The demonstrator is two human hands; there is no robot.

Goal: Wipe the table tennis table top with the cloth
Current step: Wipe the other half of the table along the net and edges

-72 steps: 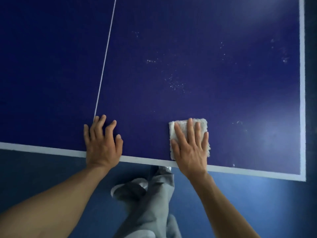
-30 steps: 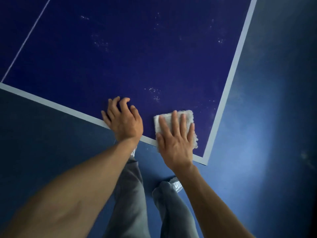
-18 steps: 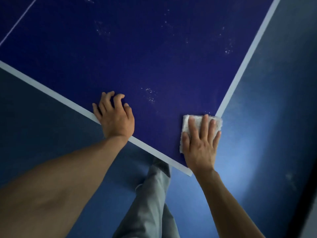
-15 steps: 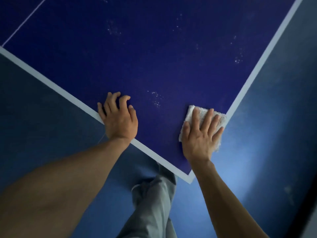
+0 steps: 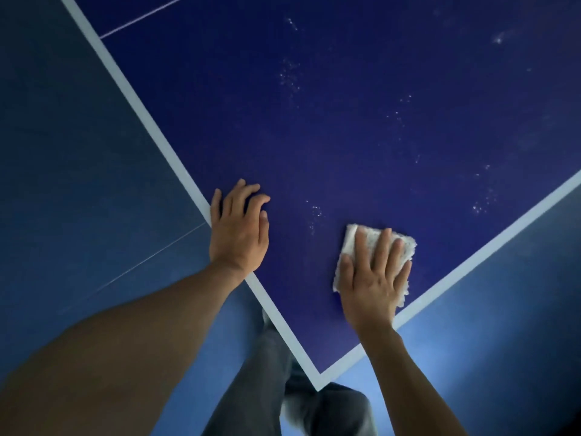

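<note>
Head view, looking down onto a dark blue tabletop with its near corner pointing at the bottom of the picture; shows a white border running up and away from that corner along both edges.

Finds the folded white cloth up and to the right of the corner, lying flat on the blue just inside the right-hand border; has the right hand pressed palm-down on top of it, with the fingers straight, a little spread and curled round nothing; covers most of the cloth, leaving its far edge and its two sides showing.

Sets the left hand up and to the left of the corner, across the left-hand border, with the wrist out past the edge; keeps those fingers loosely bent, tips down on the blue, holding nothing.

Shows small white specks between the two hands, with more clusters farther from the corner; far beyond the corner, at the upper left, catches a thin white line crossing the blue.

Below and to either side of the corner, takes in a lighter blue floor; just beneath the corner, grey trouser legs, partly blurred.
</note>
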